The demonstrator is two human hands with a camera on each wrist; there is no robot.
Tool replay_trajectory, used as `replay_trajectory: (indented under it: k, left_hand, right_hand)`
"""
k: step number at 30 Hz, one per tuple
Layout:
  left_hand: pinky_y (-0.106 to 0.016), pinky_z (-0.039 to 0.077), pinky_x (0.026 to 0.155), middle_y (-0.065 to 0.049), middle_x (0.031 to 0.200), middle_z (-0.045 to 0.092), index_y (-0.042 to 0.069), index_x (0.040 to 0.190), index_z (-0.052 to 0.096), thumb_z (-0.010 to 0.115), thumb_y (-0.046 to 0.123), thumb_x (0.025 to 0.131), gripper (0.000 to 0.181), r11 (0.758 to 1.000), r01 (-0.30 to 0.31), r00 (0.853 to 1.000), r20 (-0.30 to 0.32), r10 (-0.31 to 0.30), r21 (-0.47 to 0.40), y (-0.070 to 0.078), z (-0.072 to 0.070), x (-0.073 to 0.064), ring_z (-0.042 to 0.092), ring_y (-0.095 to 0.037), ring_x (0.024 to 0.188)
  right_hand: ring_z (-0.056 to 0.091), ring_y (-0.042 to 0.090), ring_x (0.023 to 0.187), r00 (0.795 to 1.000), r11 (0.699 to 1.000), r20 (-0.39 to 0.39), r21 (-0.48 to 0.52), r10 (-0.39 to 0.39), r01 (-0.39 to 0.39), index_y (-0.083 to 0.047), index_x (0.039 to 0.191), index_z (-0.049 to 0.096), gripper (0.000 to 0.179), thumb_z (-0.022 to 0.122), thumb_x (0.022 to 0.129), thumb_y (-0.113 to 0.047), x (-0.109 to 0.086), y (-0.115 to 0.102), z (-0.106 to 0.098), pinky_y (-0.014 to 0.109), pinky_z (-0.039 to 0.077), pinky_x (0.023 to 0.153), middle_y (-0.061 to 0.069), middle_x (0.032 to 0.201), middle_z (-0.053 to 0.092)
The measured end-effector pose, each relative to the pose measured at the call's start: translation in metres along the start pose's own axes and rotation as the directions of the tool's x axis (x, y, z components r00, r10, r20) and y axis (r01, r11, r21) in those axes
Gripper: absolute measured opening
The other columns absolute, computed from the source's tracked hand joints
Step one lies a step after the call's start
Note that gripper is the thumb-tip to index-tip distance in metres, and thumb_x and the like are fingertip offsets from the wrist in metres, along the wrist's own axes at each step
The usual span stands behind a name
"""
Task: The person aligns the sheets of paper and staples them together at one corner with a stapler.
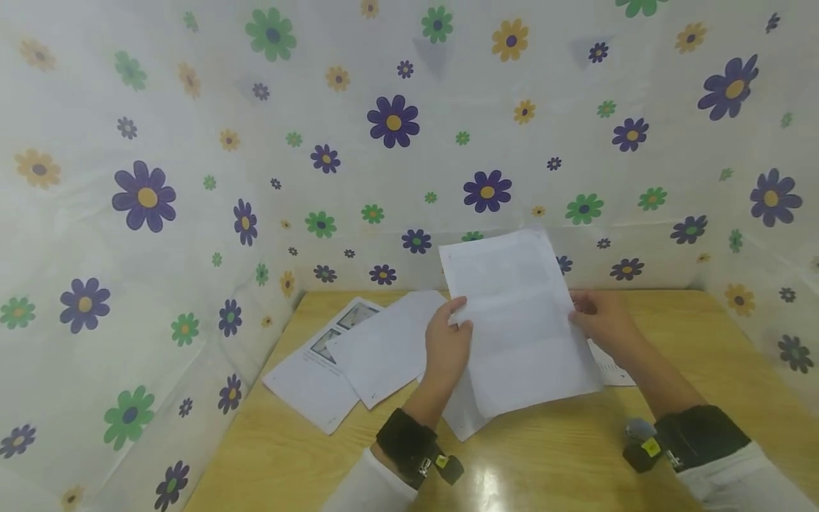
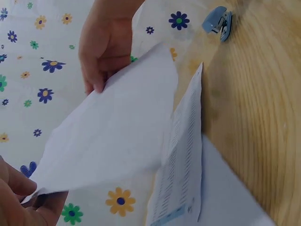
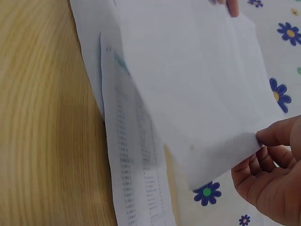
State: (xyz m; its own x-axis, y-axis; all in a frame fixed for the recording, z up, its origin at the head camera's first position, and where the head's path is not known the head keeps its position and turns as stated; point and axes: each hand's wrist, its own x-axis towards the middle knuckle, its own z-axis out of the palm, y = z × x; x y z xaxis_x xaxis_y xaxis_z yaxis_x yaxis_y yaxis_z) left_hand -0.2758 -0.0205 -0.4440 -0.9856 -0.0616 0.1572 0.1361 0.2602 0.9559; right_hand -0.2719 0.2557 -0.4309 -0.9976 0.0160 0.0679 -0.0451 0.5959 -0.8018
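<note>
A white sheet of paper (image 1: 518, 320) is held up at a tilt above the table, its visible face blank with faint fold lines. My left hand (image 1: 448, 345) pinches its left edge between thumb and fingers. On the opposite edge, my right hand (image 1: 604, 323) pinches the sheet too. Below the held sheet lies a paper printed with columns of text (image 3: 136, 155), largely covered in the head view. Another white sheet (image 1: 461, 412) shows beneath, near my left wrist. In the right wrist view, only fingertips of the left hand appear at the top.
Left on the wooden table (image 1: 550, 455) lie a sheet printed with pictures (image 1: 307, 387) and a blank-faced sheet (image 1: 384, 348) overlapping it. A small blue stapler (image 2: 218, 21) stands on the table by the right wrist. Flower-patterned sheeting (image 1: 358, 192) encloses the back and sides.
</note>
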Motion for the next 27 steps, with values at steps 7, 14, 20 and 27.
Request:
replay_trajectory:
  k: [7,14,20,27]
  left_hand:
    - [-0.042,0.056,0.095,-0.004,0.152,0.053,0.022,0.136,0.064,0.057,0.01,0.096,0.042,0.995,0.091,0.991,0.093,-0.094,0.036,-0.005,-0.036,-0.007,0.065,-0.022,0.116]
    - [-0.039,0.057,0.087,-0.011,0.143,0.059,0.015,0.122,0.07,0.063,0.006,0.092,0.033,0.98,0.162,0.972,0.15,-0.179,0.118,-0.038,-0.06,-0.03,0.067,-0.023,0.101]
    - [-0.033,0.054,0.073,-0.014,0.124,0.066,0.009,0.1,0.067,0.069,0.006,0.089,0.012,0.969,0.132,0.962,0.207,-0.176,0.208,-0.058,-0.073,-0.043,0.063,-0.018,0.083]
    - [-0.033,0.05,0.063,-0.005,0.089,0.063,0.011,0.091,0.061,0.073,0.008,0.086,0.014,0.941,0.077,0.954,0.249,-0.165,0.33,-0.061,-0.083,-0.05,0.057,-0.02,0.077]
  right_hand:
    - [0.071,0.027,0.1,0.984,0.991,0.159,0.095,0.076,-0.092,0.005,0.143,0.049,0.05,0.059,0.104,-0.024,-0.03,-0.012,0.005,0.04,0.061,0.085,0.023,0.126,0.066]
    - [0.07,0.021,0.084,0.962,0.975,0.235,0.137,0.139,-0.174,0.009,0.129,0.056,0.043,0.065,0.101,-0.022,-0.054,-0.006,0.036,0.037,0.061,0.074,0.015,0.106,0.071]
    - [0.068,0.02,0.077,0.958,0.975,0.229,0.099,0.17,-0.197,0.01,0.12,0.061,0.034,0.068,0.096,-0.014,-0.068,0.0,0.056,0.038,0.06,0.067,0.011,0.094,0.071]
    - [0.064,0.02,0.074,0.947,0.973,0.242,0.042,0.209,-0.226,0.007,0.113,0.065,0.029,0.071,0.093,-0.013,-0.074,0.004,0.067,0.036,0.057,0.064,0.009,0.089,0.068]
